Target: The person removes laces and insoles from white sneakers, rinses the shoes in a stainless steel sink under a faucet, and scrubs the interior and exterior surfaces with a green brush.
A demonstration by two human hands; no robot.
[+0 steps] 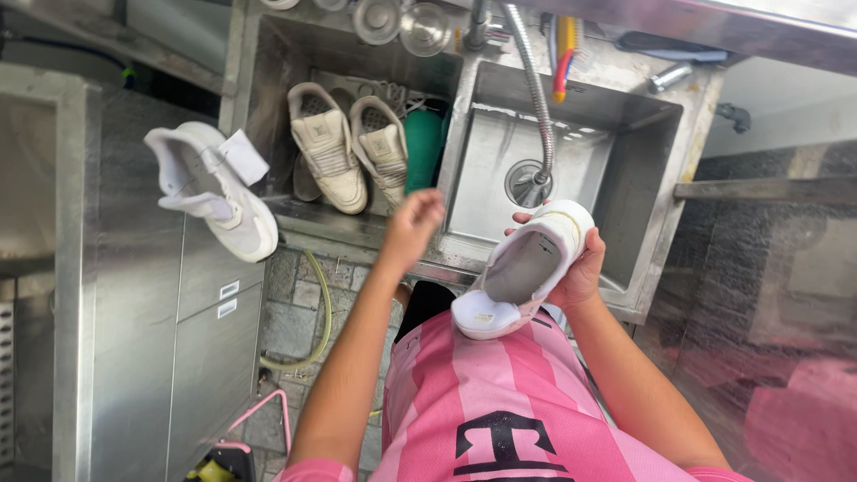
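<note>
My right hand [582, 268] grips a white sneaker [522, 270] by its side, opening turned up toward me, in front of the right steel sink basin [638, 187]. My left hand [412, 228] hovers over the front rim between the two basins, fingers loosely curled and holding nothing. Just beyond it, a pair of cream sneakers [346, 147] lies in the left basin [268, 80] next to a green object [422, 147].
Another white sneaker [214, 189] with a white tag sits on the left counter edge. A flexible metal faucet hose [536, 98] hangs over the right basin's drain [528, 183]. Brushes [566, 49] lie behind the sink. A yellow-green hose [317, 321] runs across the stone floor.
</note>
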